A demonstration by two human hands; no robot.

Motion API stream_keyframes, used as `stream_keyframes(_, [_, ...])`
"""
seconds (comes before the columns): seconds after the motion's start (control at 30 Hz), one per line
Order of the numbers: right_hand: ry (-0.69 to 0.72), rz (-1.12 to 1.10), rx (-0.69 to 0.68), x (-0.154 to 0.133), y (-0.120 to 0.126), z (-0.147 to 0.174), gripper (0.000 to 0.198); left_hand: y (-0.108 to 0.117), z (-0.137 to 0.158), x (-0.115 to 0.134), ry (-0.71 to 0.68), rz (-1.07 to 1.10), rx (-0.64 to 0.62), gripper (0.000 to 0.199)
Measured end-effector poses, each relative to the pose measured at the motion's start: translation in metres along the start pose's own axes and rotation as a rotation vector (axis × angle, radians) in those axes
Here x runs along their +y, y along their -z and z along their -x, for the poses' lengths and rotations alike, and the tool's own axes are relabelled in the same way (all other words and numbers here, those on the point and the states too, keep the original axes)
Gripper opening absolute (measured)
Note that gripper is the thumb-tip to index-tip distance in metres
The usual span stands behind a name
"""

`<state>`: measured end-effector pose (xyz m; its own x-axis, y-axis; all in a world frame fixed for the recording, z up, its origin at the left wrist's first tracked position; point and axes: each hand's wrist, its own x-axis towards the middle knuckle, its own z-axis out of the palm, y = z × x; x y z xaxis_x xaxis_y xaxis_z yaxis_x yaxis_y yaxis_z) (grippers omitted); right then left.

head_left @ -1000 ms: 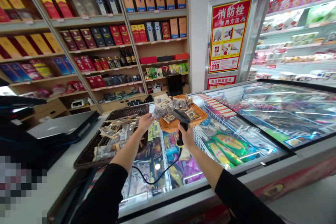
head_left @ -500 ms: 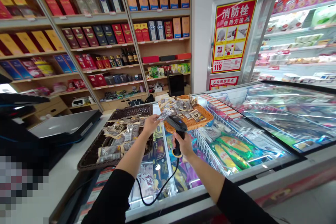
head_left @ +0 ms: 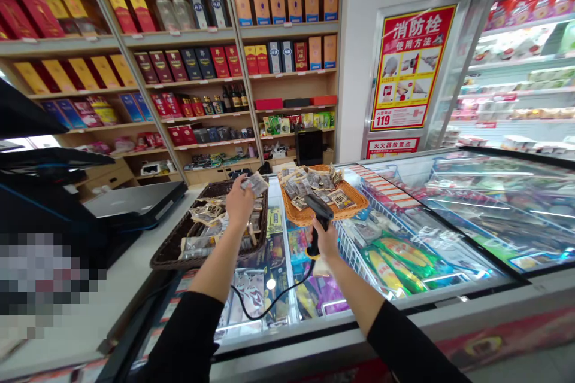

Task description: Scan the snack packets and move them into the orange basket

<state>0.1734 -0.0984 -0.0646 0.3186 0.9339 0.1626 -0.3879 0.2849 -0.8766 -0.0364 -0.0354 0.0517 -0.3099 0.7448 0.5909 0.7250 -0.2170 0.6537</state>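
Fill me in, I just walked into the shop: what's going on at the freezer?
A person stands at the glass-topped freezer. The left hand holds a small packet above the dark basket. The right hand grips a corded scanner beside the orange basket of similar packets.
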Motion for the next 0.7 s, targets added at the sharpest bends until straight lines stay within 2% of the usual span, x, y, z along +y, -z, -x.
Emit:
stream_keyframes(0.1, [-0.016,0.006,0.039,0.001,0.003,-0.002,0.034,0.040,-0.010,-0.020,0.146,-0.218,-0.004,0.030])
stream_keyframes(0.17, [-0.030,0.022,0.070,0.001,0.002,-0.004,0.035,0.057,-0.010,-0.035,0.216,-0.373,-0.038,0.025])
stream_keyframes(0.23, [-0.055,0.038,0.089,-0.002,0.003,-0.007,0.036,0.062,-0.006,-0.045,0.196,-0.467,-0.027,0.026])
stream_keyframes(0.3, [-0.077,0.054,0.095,-0.007,0.009,-0.014,0.035,0.056,-0.002,-0.044,0.058,-0.473,0.014,0.029])
stream_keyframes(0.37, [-0.068,0.075,0.108,-0.016,0.024,-0.024,0.035,0.038,0.000,-0.032,-0.122,-0.413,0.024,0.031])
stream_keyframes(0.47, [0.031,0.080,0.187,-0.031,0.058,-0.042,0.035,-0.004,0.001,0.001,-0.279,-0.274,-0.103,0.029])
stream_keyframes(0.6, [0.005,-0.008,0.281,-0.041,0.094,-0.054,0.037,-0.081,0.012,0.055,-0.355,-0.069,-0.447,0.022])
stream_keyframes(0.7, [-0.009,-0.022,0.244,-0.038,0.098,-0.056,0.037,-0.144,0.031,0.090,-0.289,0.021,-0.633,0.015])
